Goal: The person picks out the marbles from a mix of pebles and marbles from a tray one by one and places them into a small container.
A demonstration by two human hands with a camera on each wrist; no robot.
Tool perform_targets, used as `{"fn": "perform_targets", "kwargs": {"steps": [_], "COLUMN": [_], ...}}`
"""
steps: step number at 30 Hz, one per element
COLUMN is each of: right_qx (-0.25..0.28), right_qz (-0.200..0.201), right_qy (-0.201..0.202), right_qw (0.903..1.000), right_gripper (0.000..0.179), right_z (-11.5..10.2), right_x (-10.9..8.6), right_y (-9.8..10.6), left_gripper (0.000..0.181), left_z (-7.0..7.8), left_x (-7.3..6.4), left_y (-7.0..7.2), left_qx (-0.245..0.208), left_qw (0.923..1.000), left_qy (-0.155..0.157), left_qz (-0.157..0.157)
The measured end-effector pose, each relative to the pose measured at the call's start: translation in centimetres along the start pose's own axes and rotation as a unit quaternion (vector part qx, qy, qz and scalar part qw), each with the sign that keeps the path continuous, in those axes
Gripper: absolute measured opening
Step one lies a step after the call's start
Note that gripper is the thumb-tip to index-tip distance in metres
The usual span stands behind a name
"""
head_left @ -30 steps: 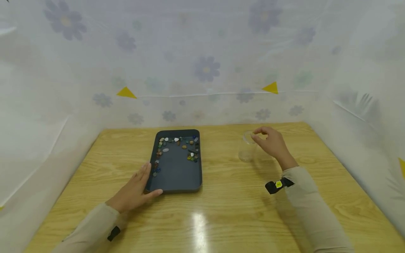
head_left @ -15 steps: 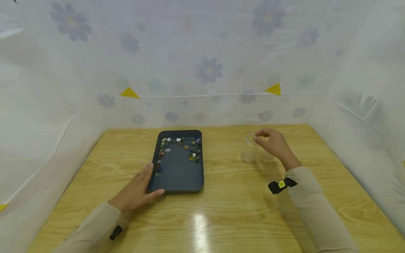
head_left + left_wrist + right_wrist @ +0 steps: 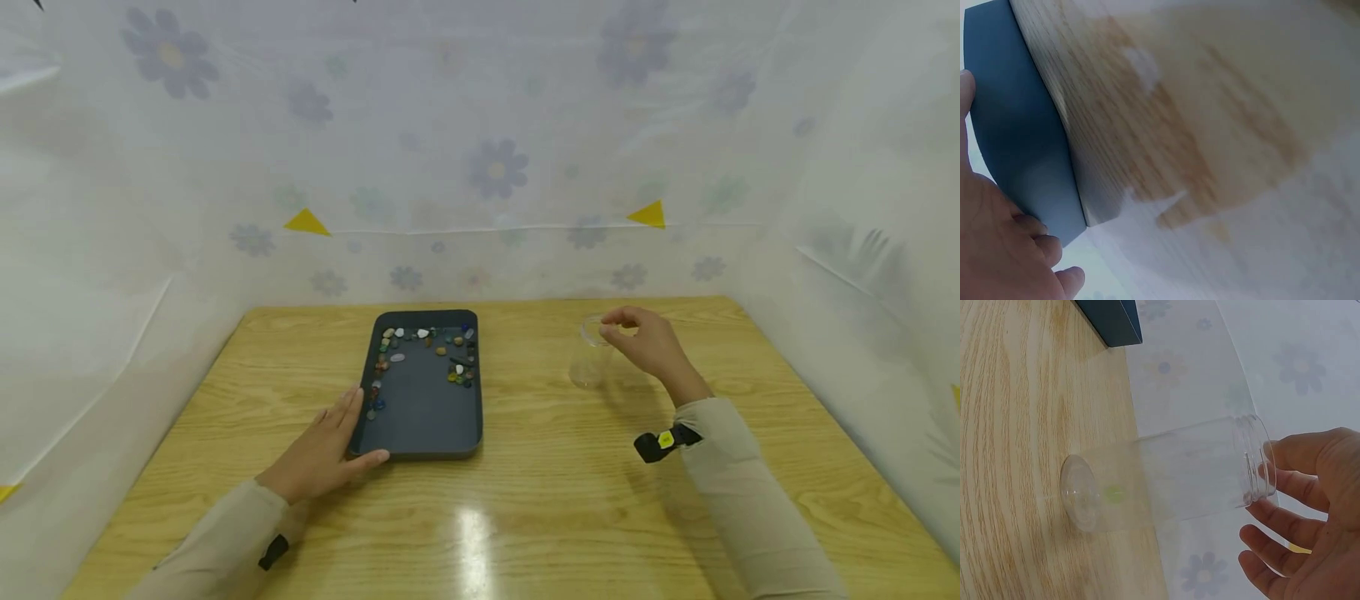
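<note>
A dark blue-grey tray (image 3: 427, 417) lies on the table, with small coloured polished stones (image 3: 459, 375) along its left side, far end and right side. My left hand (image 3: 318, 454) rests at its near left corner, straight fingers along the left rim and thumb on the front edge. To the right stands an upright clear jar (image 3: 1179, 469) without a lid. My right hand (image 3: 648, 342) is at its mouth, thumb and forefinger pinching the threaded rim (image 3: 1254, 459), the other fingers spread outside. A blurred green spot (image 3: 1114, 493) shows through the jar's lower wall.
The wood-grain table (image 3: 525, 500) is bounded by a white flower-patterned sheet (image 3: 420, 150) behind and at both sides. Yellow triangles (image 3: 307, 222) mark the back sheet. Black straps with small devices (image 3: 654, 447) sit on the wrists over beige sleeves.
The head view has shifted slightly. Both hands, the tray and the jar keep their places relative to one another.
</note>
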State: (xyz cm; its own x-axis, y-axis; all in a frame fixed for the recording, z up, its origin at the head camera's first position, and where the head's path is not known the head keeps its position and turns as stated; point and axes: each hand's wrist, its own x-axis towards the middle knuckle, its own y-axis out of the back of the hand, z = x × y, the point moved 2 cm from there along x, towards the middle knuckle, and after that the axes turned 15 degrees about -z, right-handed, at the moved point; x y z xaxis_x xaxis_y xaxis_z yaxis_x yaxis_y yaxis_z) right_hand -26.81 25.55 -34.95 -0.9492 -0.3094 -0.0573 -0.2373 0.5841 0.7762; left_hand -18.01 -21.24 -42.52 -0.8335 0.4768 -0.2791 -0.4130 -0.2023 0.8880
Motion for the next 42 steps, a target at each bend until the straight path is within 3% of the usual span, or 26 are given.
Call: {"fn": "perform_targets", "kwargs": {"steps": [16, 21, 27, 34, 42], "right_qx": [-0.008, -0.020, -0.029, -0.031, -0.035], "right_qz": [0.001, 0.033, 0.054, 0.023, -0.016], "right_qy": [0.022, 0.058, 0.129, 0.161, 0.205], "right_qw": [0.9997, 0.9976, 0.9897, 0.9862, 0.9780], "right_gripper": [0.039, 0.038, 0.033, 0.033, 0.030], "right_z": [0.0, -0.4, -2.7, -5.9, -9.2], "right_x": [0.0, 0.4, 1.2, 2.5, 4.4], "right_y": [0.1, 0.2, 0.0, -1.6, -5.3], "left_gripper": [0.099, 0.101, 0.102, 0.102, 0.102], "left_z": [0.5, 0.5, 0.6, 0.4, 0.5], "left_x": [0.0, 0.1, 0.1, 0.2, 0.3], "left_y": [-0.1, 0.0, 0.2, 0.1, -0.1], "left_qx": [0.013, 0.004, -0.009, -0.009, 0.004], "left_qw": [0.9998, 0.9999, 0.9999, 0.9999, 0.9999], "left_qy": [0.007, 0.008, 0.007, 0.008, 0.005], "left_qz": [0.012, 0.007, 0.001, -0.001, 0.009]}}
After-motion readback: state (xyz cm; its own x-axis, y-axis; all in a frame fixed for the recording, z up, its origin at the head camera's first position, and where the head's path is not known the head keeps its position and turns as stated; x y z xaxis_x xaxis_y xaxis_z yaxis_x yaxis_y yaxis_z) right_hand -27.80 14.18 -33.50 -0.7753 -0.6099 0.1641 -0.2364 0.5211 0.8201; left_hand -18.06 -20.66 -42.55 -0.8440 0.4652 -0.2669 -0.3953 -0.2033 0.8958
